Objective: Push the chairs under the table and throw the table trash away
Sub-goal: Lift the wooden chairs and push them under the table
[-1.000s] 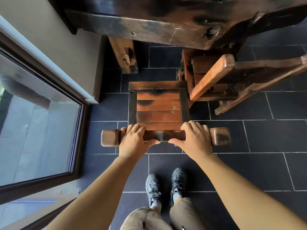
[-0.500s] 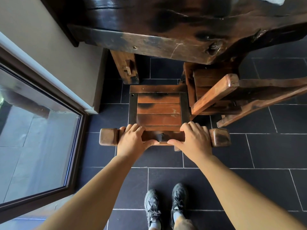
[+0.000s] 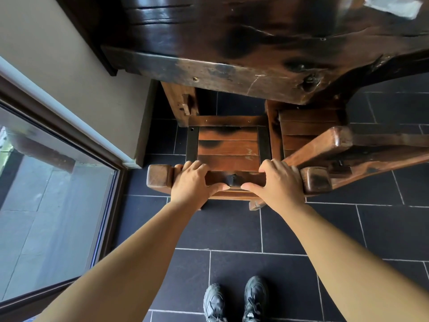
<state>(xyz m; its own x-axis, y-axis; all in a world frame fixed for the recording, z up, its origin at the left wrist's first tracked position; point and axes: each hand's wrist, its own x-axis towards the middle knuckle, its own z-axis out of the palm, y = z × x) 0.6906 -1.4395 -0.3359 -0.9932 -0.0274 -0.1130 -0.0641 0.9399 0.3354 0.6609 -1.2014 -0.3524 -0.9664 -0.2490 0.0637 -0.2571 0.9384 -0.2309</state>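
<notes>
In the middle of the frame the left hand (image 3: 192, 182) and the right hand (image 3: 278, 184) both grip the top rail of a wooden chair (image 3: 228, 147), fingers curled over the far side of the rail and thumbs stretched along its near face, the thumb tips close together at the rail's centre. The chair's slatted seat lies just above the hands in the frame, most of it showing in front of the near edge of the dark wooden table (image 3: 255, 43) that fills the top; its far left corner sits just beside a table leg (image 3: 178, 103). A second chair (image 3: 325, 145) stands at an angle to the right, its seat partly under the table and its back rail near the right hand. A pale scrap (image 3: 392, 5) lies on the tabletop at upper right, too cropped to identify. Black shoes (image 3: 236, 300) stand on dark floor tiles (image 3: 232, 228) at the bottom, and a glass door (image 3: 46, 205) takes the left side
</notes>
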